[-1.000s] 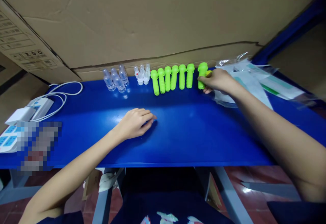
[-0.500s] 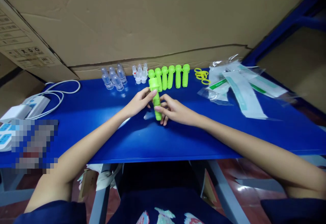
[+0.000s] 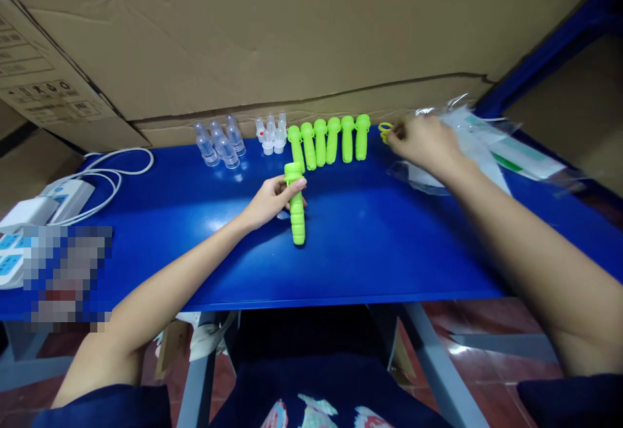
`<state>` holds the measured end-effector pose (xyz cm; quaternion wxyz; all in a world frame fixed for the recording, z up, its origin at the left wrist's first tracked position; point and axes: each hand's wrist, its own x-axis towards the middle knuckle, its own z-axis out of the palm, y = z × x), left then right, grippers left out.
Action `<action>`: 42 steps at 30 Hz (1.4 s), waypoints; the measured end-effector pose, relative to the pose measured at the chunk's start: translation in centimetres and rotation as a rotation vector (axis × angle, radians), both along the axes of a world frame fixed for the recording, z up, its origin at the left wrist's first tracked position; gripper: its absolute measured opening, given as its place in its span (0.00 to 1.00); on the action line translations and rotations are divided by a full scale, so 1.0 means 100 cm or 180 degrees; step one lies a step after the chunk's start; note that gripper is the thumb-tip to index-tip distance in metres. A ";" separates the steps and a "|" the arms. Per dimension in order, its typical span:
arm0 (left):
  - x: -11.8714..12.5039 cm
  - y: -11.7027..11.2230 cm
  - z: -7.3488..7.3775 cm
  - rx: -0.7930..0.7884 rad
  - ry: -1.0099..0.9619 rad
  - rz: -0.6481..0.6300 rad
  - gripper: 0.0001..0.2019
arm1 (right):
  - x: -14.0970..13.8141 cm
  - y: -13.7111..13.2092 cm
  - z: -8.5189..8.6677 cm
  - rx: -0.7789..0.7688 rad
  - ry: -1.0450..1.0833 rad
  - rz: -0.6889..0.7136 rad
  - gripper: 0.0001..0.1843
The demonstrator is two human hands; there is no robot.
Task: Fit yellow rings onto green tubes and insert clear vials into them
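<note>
Head view: by the left hand [image 3: 277, 197], a ribbed lime-green plastic tube [image 3: 297, 220] is gripped near its far end, seemingly for steadiness, over the blue counter [image 3: 253, 272]; beside yellow plastic rings [image 3: 385, 127], the blurred right hand's [image 3: 422, 142] grip cannot be told.

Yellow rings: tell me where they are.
In the head view, the yellow rings are right of centre, in front of the cardboard, between the row of green tubes and the right hand.
</note>
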<state>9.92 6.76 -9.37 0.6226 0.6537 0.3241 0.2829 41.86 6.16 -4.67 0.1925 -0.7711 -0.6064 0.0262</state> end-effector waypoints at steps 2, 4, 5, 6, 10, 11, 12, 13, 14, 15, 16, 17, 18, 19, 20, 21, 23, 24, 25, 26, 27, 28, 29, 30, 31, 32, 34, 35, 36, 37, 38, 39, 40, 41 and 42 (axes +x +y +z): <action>0.000 0.000 0.000 -0.0031 0.0009 -0.0037 0.34 | 0.012 0.005 0.001 -0.0844 -0.0486 -0.0618 0.20; -0.001 -0.001 0.001 -0.0064 0.0023 -0.0077 0.34 | 0.015 0.007 0.001 -0.1350 -0.0648 -0.0823 0.22; -0.001 -0.001 0.002 -0.0078 0.0033 -0.0094 0.34 | 0.015 0.007 0.000 -0.1447 -0.0665 -0.0812 0.21; -0.002 -0.001 0.002 -0.0085 0.0049 -0.0111 0.34 | 0.015 0.006 0.000 -0.1462 -0.0695 -0.0789 0.20; -0.003 -0.001 0.004 -0.0076 0.0109 -0.0210 0.32 | 0.022 0.002 -0.001 -0.1297 -0.0838 -0.0614 0.17; -0.003 -0.001 0.004 -0.0075 0.0107 -0.0236 0.32 | 0.026 0.002 -0.001 -0.1177 -0.0855 -0.0545 0.15; -0.003 -0.001 0.005 -0.0081 0.0104 -0.0260 0.32 | 0.029 0.002 0.000 -0.1013 -0.0839 -0.0459 0.12; -0.003 -0.002 0.005 -0.0088 0.0106 -0.0284 0.32 | 0.032 0.001 0.001 -0.0802 -0.0770 -0.0335 0.09; -0.003 -0.002 0.006 -0.0089 0.0116 -0.0303 0.33 | 0.033 0.001 0.002 -0.0570 -0.0645 -0.0189 0.06; -0.003 -0.003 0.006 -0.0082 0.0132 -0.0323 0.33 | 0.032 0.000 0.004 -0.0353 -0.0431 -0.0008 0.05; -0.003 -0.003 0.007 -0.0061 0.0134 -0.0341 0.32 | 0.028 -0.001 0.006 -0.0190 -0.0144 0.0198 0.05; -0.003 -0.004 0.007 -0.0034 0.0119 -0.0360 0.32 | 0.022 -0.002 0.009 -0.0065 0.0198 0.0378 0.06; -0.003 -0.005 0.008 -0.0012 0.0084 -0.0377 0.31 | 0.014 -0.005 0.012 -0.0050 0.0681 0.0635 0.08; -0.003 -0.006 0.008 -0.0005 0.0028 -0.0390 0.31 | 0.003 -0.007 0.015 -0.0100 0.1185 0.0921 0.11; -0.003 -0.006 0.008 -0.0022 -0.0044 -0.0398 0.31 | -0.008 -0.009 0.018 -0.0134 0.1634 0.1198 0.15; -0.003 -0.007 0.007 -0.0065 -0.0117 -0.0404 0.32 | -0.020 -0.010 0.021 -0.0098 0.1966 0.1433 0.20; -0.003 -0.008 0.006 -0.0174 -0.0241 -0.0385 0.35 | -0.044 -0.009 0.025 -0.0198 0.2411 0.1872 0.26; -0.004 -0.009 0.006 -0.0212 -0.0289 -0.0370 0.37 | -0.055 -0.007 0.025 -0.0301 0.2557 0.2063 0.27; -0.005 -0.009 0.005 -0.0230 -0.0326 -0.0364 0.39 | -0.065 -0.005 0.024 -0.0368 0.2649 0.2234 0.26; -0.006 -0.009 0.004 -0.0228 -0.0356 -0.0373 0.42 | -0.075 -0.001 0.022 -0.0388 0.2717 0.2375 0.25; -0.007 -0.009 0.004 -0.0213 -0.0384 -0.0400 0.45 | -0.083 0.002 0.019 -0.0385 0.2786 0.2500 0.24; -0.008 -0.009 0.003 -0.0193 -0.0405 -0.0443 0.47 | -0.091 0.005 0.014 -0.0386 0.2854 0.2615 0.23; -0.009 -0.009 0.003 -0.0176 -0.0428 -0.0491 0.48 | -0.098 0.007 0.008 -0.0367 0.2910 0.2717 0.23; -0.010 -0.009 0.002 -0.0162 -0.0453 -0.0523 0.49 | -0.104 0.008 0.002 -0.0309 0.2978 0.2789 0.23; -0.010 -0.009 0.002 -0.0150 -0.0478 -0.0542 0.49 | -0.109 0.008 -0.004 -0.0271 0.3036 0.2851 0.23; -0.009 -0.009 0.002 -0.0141 -0.0491 -0.0545 0.48 | -0.112 0.008 -0.010 -0.0227 0.3073 0.2898 0.23; -0.006 -0.008 0.003 -0.0116 -0.0478 -0.0536 0.46 | -0.116 0.006 -0.017 -0.0118 0.3113 0.2925 0.22; -0.004 -0.006 0.003 -0.0098 -0.0458 -0.0523 0.45 | -0.116 0.006 -0.020 -0.0052 0.3115 0.2906 0.22; -0.001 -0.003 0.004 -0.0081 -0.0424 -0.0509 0.43 | -0.115 0.006 -0.021 0.0033 0.3111 0.2867 0.22; 0.003 0.001 0.004 -0.0057 -0.0394 -0.0482 0.42 | -0.113 0.008 -0.022 0.0135 0.3104 0.2814 0.22; 0.006 0.005 0.004 -0.0031 -0.0373 -0.0429 0.40 | -0.111 0.011 -0.023 0.0257 0.3093 0.2751 0.22; 0.010 0.010 0.004 -0.0001 -0.0353 -0.0375 0.39 | -0.109 0.015 -0.024 0.0383 0.3079 0.2684 0.22; 0.013 0.014 0.004 0.0036 -0.0350 -0.0311 0.39 | -0.106 0.018 -0.026 0.0511 0.3066 0.2620 0.23; 0.015 0.018 0.004 0.0070 -0.0349 -0.0264 0.38 | -0.104 0.022 -0.029 0.0612 0.3059 0.2570 0.23; 0.017 0.021 0.003 0.0098 -0.0339 -0.0240 0.38 | -0.103 0.025 -0.032 0.0679 0.3058 0.2537 0.24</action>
